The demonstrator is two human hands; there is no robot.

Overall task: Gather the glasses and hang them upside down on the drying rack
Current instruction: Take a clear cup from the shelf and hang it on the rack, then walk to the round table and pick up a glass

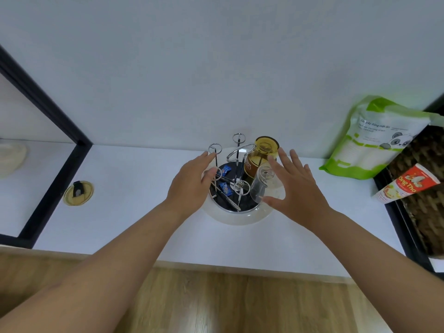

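Note:
A chrome drying rack [238,150] with ring-topped prongs stands on a round dark base inside a white plate [240,218] on the white counter. An amber glass [262,156] hangs upside down on a rear right prong. A clear glass [262,185] hangs upside down on the front right prong. My right hand [298,186] is spread with straight fingers just beside the clear glass, thumb near its rim. My left hand [192,181] hovers with relaxed fingers at the rack's left side, close to an empty prong [214,150]. Neither hand holds anything.
Small blue wrappers [225,169] and a metal tool lie on the rack's base. A round yellowish lid [78,191] sits on the counter at left by a black frame [60,179]. A green-white pouch [374,140], a red-white tube [406,185] and a woven basket [425,188] stand at right.

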